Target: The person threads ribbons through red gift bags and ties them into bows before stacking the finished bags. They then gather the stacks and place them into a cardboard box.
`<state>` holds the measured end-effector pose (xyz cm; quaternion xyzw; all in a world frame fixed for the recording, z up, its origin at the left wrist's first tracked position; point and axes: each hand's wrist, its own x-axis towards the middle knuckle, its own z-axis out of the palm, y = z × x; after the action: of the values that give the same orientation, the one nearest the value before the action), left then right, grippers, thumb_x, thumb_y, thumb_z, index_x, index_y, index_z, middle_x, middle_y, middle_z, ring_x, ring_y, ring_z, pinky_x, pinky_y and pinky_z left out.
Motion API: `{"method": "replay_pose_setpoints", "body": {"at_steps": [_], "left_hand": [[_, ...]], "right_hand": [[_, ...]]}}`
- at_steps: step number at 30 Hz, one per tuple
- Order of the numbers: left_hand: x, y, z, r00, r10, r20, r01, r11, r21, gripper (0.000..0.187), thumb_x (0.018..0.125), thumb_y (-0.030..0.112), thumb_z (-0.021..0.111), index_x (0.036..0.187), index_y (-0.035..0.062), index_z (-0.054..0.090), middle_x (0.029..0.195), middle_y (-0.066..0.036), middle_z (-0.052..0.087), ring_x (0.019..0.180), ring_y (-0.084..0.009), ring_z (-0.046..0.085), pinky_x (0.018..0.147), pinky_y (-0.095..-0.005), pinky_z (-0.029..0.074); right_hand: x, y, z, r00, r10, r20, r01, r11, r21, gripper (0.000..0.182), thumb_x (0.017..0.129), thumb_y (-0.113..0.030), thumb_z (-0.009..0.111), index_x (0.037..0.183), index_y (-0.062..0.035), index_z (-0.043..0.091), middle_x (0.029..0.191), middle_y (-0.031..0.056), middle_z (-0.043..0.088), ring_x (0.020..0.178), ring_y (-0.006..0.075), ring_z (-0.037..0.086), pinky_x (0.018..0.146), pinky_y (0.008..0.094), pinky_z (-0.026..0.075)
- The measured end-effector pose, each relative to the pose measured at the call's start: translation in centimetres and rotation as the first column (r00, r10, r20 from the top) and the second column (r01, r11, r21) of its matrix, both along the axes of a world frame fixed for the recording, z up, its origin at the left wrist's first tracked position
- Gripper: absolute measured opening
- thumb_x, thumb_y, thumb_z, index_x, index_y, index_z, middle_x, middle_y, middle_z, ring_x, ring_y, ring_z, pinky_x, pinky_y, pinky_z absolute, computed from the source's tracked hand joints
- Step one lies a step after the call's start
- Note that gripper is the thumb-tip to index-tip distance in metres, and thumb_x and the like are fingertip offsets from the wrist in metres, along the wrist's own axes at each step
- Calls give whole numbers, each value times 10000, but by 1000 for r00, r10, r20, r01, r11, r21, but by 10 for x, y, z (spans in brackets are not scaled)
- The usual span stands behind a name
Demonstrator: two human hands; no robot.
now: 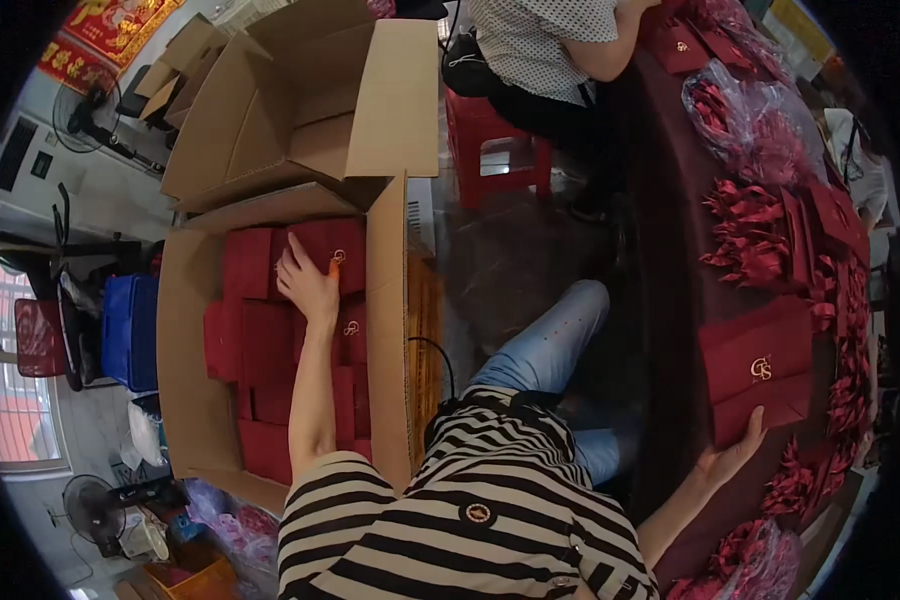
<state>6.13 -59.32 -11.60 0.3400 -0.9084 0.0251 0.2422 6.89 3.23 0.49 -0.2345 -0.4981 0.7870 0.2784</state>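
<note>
My left hand (309, 284) reaches into a large cardboard box (188, 400) and lies with its fingers spread on a red paper bag (315, 243) with a gold logo. Something orange covers its thumb tip. More flat red bags (270, 345) are layered in the box. On the table at my right, my right hand (735, 450) grips the lower edge of another red paper bag (757, 365) with a gold monogram. The thumb shows on top; the other fingers are partly hidden beneath it.
Behind the full box stands another open cardboard box (320, 135). Red ribbon bundles (745, 230) and plastic-wrapped packs (760, 120) line the dark red table (665, 270). A co-worker (545, 50) sits on a red stool (470, 140). A blue crate (130, 330) stands left.
</note>
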Motion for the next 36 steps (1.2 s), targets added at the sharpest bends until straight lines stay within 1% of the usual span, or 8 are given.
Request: {"method": "replay_pose_setpoints", "body": {"at_steps": [5, 8, 10, 14, 19, 22, 29, 36], "left_hand": [[23, 10, 71, 895, -2, -447, 109, 970, 216, 839, 880, 267, 704, 1542, 71, 228, 1495, -254, 336, 1361, -416, 332, 1151, -485, 253], [38, 12, 104, 827, -237, -510, 186, 971, -149, 842, 873, 253, 737, 1510, -16, 257, 1524, -234, 312, 1406, -372, 304, 1179, -451, 223], [30, 44, 138, 769, -280, -574, 383, 921, 64, 763, 929, 234, 669, 1526, 17, 246, 1567, -199, 258, 1432, -321, 284, 1190, -436, 216], [-32, 147, 190, 461, -478, -747, 887, 247, 390, 772, 920, 189, 655, 1545, 47, 225, 1584, -154, 249, 1438, -279, 285, 1177, -418, 244], [-81, 325, 213, 243, -684, -688, 672, -393, 628, 865, 844, 263, 755, 1524, 25, 277, 1543, -131, 327, 1396, -258, 354, 1150, -389, 288], [-95, 402, 195, -60, -827, -560, 765, -398, 505, 972, 732, 92, 812, 1525, 33, 252, 1299, -183, 438, 1235, -343, 451, 1045, -385, 376], [-94, 491, 175, -195, -836, -513, 679, -493, 544, 1059, 712, 103, 842, 1537, 51, 181, 1496, -213, 299, 1367, -373, 363, 1114, -405, 356], [-81, 515, 175, -237, -786, -572, 447, -610, 654, 1028, 733, 112, 817, 1531, 34, 174, 1515, -217, 333, 1394, -338, 357, 1140, -394, 318]], "right_hand": [[1, 3, -13, 1000, 23, 15, -22, 999, -27, 674, 866, -164, 713, 1451, -43, 398, 1405, 129, 477, 1230, 294, 507, 1016, 434, 471], [-5, -28, 6, 988, -46, 146, 53, 997, -48, 683, 877, -136, 701, 1465, -30, 369, 1397, 139, 490, 1230, 276, 513, 1041, 425, 451], [-7, -39, 10, 999, 38, 32, -36, 998, -52, 713, 875, -99, 700, 1475, 2, 329, 1419, 140, 471, 1264, 261, 490, 1054, 396, 428], [-12, -46, 7, 997, 63, 54, -62, 998, -19, 734, 879, -132, 707, 1468, 35, 302, 1391, 167, 473, 1252, 244, 491, 1053, 357, 418], [-4, -44, 10, 996, 93, 15, -93, 995, 21, 633, 880, -209, 711, 1373, 25, 391, 1306, 171, 529, 1200, 228, 522, 1005, 342, 442], [5, -37, 1, 997, 37, 68, -44, 995, 93, 628, 926, -165, 653, 1433, 21, 333, 1377, 162, 483, 1260, 228, 484, 1062, 358, 399], [44, -15, -4, 999, 7, -36, -7, 1000, 10, 702, 984, -55, 530, 1558, -53, 125, 1568, 111, 277, 1433, 200, 285, 1159, 335, 284], [69, 3, 1, 982, -170, -87, 180, 976, 121, 573, 998, -97, 529, 1506, -49, 267, 1471, 106, 407, 1342, 192, 396, 1112, 337, 338]]}}
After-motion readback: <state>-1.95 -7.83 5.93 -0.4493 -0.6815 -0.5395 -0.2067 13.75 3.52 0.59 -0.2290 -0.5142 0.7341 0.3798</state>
